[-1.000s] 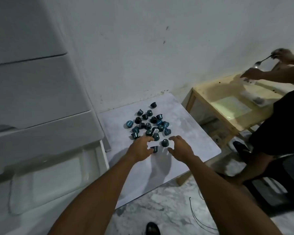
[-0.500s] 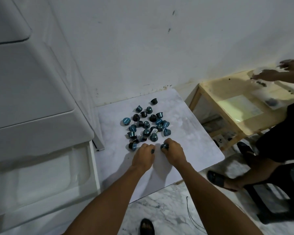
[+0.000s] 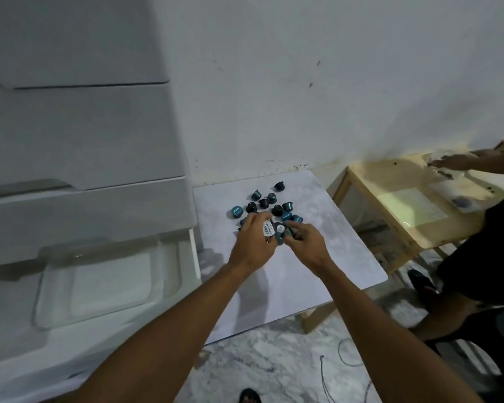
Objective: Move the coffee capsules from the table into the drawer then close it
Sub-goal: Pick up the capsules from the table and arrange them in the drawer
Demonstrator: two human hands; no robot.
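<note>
Teal capsules, lid print unreadable, in grip of left fingers, right fingers.

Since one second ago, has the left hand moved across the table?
Yes. The left hand went toward the wall, over the small teal coffee capsules, judged against the white marble table.

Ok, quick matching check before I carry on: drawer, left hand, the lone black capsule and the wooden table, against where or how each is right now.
Things:
1. drawer
2. left hand
3. lone black capsule
4. wooden table

Places or states:
A. right of the marble table
B. pulled open, with a clear tray inside
C. grips capsules over the pile
D. at the pile's far edge, nearest the wall

Pairs: 1-B, 2-C, 3-D, 4-A.
</note>
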